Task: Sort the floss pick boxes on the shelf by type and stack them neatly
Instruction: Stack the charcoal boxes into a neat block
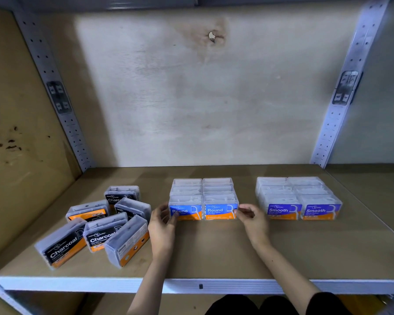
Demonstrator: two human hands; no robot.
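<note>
Several clear boxes with blue "Round" labels stand in two neat rows at the shelf's middle. My left hand presses the left side of the front left Round box, and my right hand presses the right side of the front right one. To the right, purple "Smooth" boxes form a similar tidy block. On the left, several black "Charcoal" boxes lie scattered at odd angles, some tilted or leaning on each other.
The brown shelf board has a white metal front edge. Perforated metal uprights stand at the back corners. A stained backboard closes the rear, and a brown side panel the left.
</note>
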